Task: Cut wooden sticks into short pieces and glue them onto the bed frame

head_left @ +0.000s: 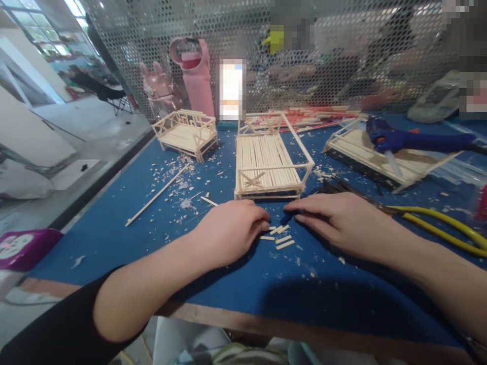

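Observation:
My left hand (232, 230) rests knuckles-up on the blue table mat (114, 238), fingers curled under onto short cut wooden stick pieces (280, 238). My right hand (335, 220) lies beside it, fingers closed round a dark blue tool (287, 217) whose tip shows between the two hands. Just beyond my fingers stands a small bed frame of thin wooden sticks (266, 162).
A finished stick bench (186, 133) stands at the back left, another stick frame (380, 154) with a blue glue gun (399, 141) on it at the right. Yellow-handled pliers (441, 223), a long loose stick (158, 195), wood chips, and a perforated metal screen (342, 56) behind.

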{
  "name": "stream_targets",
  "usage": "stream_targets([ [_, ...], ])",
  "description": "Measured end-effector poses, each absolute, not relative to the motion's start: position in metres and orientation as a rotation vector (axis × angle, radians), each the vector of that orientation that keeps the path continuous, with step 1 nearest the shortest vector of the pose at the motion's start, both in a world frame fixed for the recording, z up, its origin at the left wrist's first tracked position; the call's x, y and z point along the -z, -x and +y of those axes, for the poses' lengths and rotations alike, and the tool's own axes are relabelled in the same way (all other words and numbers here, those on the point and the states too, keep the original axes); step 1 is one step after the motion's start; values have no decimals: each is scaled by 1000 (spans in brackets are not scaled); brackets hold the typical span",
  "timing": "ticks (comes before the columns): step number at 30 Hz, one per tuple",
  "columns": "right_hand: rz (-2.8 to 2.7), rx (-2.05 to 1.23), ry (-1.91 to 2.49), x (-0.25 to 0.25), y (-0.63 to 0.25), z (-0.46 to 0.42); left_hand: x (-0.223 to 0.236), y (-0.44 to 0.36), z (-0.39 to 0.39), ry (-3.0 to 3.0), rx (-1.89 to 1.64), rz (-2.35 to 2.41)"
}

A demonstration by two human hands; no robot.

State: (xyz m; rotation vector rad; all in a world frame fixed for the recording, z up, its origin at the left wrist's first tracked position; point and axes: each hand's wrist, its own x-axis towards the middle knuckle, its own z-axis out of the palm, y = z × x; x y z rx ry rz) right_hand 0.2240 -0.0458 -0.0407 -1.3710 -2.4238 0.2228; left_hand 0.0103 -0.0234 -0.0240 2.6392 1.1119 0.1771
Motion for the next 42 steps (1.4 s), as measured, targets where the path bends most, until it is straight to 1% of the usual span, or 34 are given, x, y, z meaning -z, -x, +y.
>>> stream_targets([
  [2, -2439, -180, 1439, 43, -225, -42, 20, -7, -24, -2650, -122, 1107],
  [6, -2486, -205, 1445, 43, -225, -37, 14, -5, -26, -2699, -69, 1137],
  [14, -2424, -115, 1466, 38, -235, -36, 23, -11, -29, -2648, -119, 1153],
  [19, -2467, -253, 1313, 33, -225, -46, 23, -10, -31, -2628, -196, 1297],
  [24, -2473, -352, 1331, 37, -217, -49, 23, -11, -32, -2662, -136, 1329],
  [32, -2455, -371, 1288, 36, -212, -50, 25, -14, -35, -2631, -220, 1262],
  [35, -2373, -356, 1358, 34, -215, -50, 24, -14, -36, -2622, -275, 1296],
  [38, -2372, -353, 1382, 36, -216, -49, 24, -15, -37, -2632, -248, 1288],
  [42, -2458, -378, 1301, 40, -214, -48, 26, -16, -36, -2646, -223, 1201],
])
